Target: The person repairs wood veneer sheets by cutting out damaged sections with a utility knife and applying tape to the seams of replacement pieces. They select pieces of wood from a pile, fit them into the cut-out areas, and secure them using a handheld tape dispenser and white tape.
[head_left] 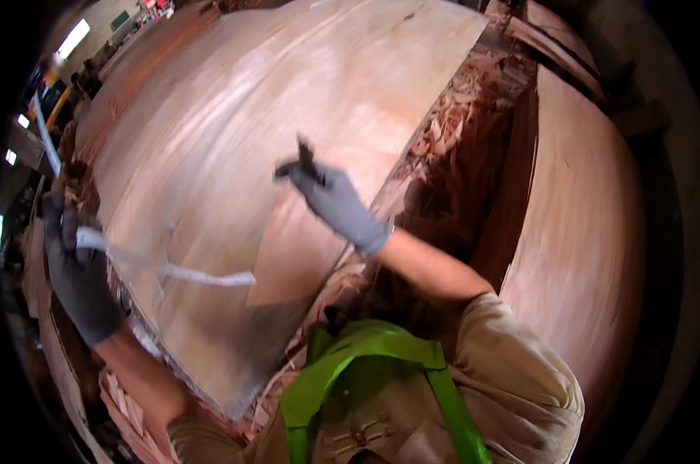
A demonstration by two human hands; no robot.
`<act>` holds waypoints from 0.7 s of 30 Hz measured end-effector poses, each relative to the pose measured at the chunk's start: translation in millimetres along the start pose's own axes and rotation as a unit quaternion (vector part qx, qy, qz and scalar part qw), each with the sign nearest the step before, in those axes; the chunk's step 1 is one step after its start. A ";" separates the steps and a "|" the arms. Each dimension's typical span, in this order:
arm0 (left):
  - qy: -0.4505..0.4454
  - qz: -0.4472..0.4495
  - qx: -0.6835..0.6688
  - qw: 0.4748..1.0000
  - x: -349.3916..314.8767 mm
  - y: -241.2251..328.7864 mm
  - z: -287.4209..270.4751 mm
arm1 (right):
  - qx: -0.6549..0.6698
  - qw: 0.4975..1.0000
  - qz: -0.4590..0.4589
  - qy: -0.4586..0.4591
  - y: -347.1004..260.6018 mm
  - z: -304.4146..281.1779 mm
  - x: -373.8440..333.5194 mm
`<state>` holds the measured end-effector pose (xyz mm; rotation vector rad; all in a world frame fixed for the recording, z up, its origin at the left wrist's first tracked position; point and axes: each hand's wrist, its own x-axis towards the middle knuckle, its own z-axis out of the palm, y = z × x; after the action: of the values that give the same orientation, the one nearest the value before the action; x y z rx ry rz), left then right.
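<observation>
A white tape strip [207, 276], thin and curling, trails from my left hand [79, 271], which wears a dark grey glove and is closed on it at the left edge of a big stack of pale wood veneer sheets [288, 85]. Another length of strip rises above that hand. Over the middle of the stack is my right hand [336, 205], in a grey glove and closed round a small dark thing [306, 151], too blurred to name. Below the right hand, a reddish veneer patch [292, 259] shows on the sheets.
Torn veneer scraps [450, 127] fill the gap right of the stack. Beyond the gap stands a second veneer stack [570, 232]. More scraps [129, 414] lie at lower left. I wear a green apron [365, 348] close to the near edge.
</observation>
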<state>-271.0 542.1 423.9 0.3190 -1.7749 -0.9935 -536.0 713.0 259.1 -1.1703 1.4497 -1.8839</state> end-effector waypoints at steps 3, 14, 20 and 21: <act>-0.110 0.008 -0.005 0.994 -19.2 12.3 100.6 | -0.009 0.997 -0.079 0.009 -53.4 -19.8 6.4; -0.225 -0.099 -0.323 0.914 -74.3 41.2 200.5 | -0.009 0.994 -0.094 0.047 -107.3 -44.6 -77.6; -0.221 -0.201 -0.223 0.928 -145.5 -46.5 135.4 | -0.152 0.970 0.189 0.018 -49.3 -36.6 -155.9; -0.223 -0.237 -0.120 0.938 -168.0 -70.3 116.2 | -0.099 0.967 0.235 0.023 -37.7 -31.6 -174.6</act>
<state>-315.5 658.0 247.1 0.4009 -1.9926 -1.7225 -468.6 879.6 234.3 -0.7743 1.7861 -1.4731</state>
